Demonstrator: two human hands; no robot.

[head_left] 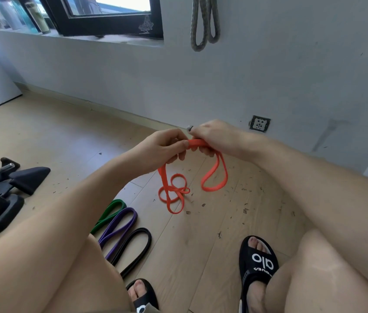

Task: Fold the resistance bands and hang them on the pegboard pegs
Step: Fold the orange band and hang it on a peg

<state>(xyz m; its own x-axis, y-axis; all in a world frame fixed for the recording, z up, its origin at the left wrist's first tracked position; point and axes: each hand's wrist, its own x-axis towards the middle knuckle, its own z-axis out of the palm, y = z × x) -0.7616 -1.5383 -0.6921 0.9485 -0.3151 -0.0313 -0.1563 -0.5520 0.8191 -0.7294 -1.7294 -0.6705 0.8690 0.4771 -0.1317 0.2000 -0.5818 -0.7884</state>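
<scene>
Left hand (165, 145) pinching one end of the gathered orange band (197, 143), fingers curled; right hand (210, 137) clamped on the other end, touching. Gathered stretch lying left-right between both, equally near; loops dangling below, the left one tangled. Grey band (204, 23) already hanging above.

Wood floor (212, 222) (littered with dark flecks) carries green band (110, 213), purple band (119, 229), black band (135, 249).
</scene>
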